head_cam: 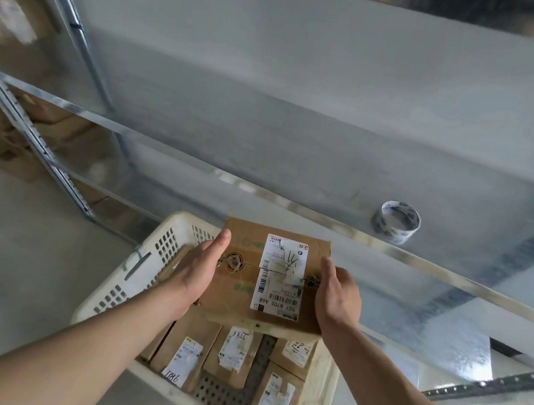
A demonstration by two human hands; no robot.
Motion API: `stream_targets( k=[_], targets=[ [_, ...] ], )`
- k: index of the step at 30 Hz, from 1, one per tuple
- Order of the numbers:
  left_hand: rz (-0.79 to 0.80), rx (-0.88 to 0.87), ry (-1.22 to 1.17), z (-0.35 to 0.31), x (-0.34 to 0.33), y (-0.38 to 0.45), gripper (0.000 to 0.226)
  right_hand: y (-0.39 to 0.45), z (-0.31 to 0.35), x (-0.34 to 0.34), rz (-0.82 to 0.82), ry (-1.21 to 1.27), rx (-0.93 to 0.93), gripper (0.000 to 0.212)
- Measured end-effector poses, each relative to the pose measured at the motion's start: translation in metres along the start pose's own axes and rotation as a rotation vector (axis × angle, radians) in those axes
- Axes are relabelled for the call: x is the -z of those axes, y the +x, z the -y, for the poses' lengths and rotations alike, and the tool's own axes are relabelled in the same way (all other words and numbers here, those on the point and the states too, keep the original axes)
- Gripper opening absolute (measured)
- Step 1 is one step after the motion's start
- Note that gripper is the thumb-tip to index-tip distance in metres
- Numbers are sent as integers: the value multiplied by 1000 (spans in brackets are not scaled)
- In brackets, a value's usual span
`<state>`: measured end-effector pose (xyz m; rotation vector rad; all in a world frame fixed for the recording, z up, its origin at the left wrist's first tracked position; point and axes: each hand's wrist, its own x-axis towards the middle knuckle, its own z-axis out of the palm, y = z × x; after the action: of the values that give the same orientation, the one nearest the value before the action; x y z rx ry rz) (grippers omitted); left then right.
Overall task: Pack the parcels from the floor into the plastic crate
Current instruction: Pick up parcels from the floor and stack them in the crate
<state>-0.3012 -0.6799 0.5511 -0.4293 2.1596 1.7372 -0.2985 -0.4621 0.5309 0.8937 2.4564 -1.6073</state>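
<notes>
Above the plastic crate [130, 272], a cardboard parcel [239, 285] hangs level between two hands, its printed label [280, 275] facing up. The left hand [194, 273] lies flat along the parcel's left side, fingers straight and pressed together; the right hand [338, 298] clasps the right side, thumb on the top face, with the other fingers hidden behind the edge. Inside the crate, below the held parcel, several smaller parcels [229, 352] already lie on the perforated floor. Beyond the crate, a tape roll [396, 221] stands on a metal shelf [308, 104]. The parcel looks stiff and fairly light, judging by the relaxed hold, though its smooth card could slip. Opposite side faces seem the safest places to take hold.
</notes>
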Motion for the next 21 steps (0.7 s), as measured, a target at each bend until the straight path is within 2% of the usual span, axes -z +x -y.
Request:
stream_targets(
  k=[4, 7, 12, 14, 18, 21],
  targets=[
    [36, 13, 20, 13, 28, 34, 110, 13, 9, -31, 0, -26, -15, 42],
    [62, 54, 39, 28, 53, 66, 104, 21, 12, -68, 1, -19, -42, 40],
    [117, 79, 132, 52, 100, 126, 87, 34, 10, -142, -54, -39, -126, 45],
    [140, 88, 183, 65, 118, 154, 93, 41, 7, -175, -48, -30, -172, 46],
    [218, 150, 219, 97, 144, 202, 93, 64, -18, -240, -43, 0, -251, 67],
    [244, 181, 223, 126, 151, 233, 99, 76, -30, -274, -47, -4, -294, 67]
  ],
)
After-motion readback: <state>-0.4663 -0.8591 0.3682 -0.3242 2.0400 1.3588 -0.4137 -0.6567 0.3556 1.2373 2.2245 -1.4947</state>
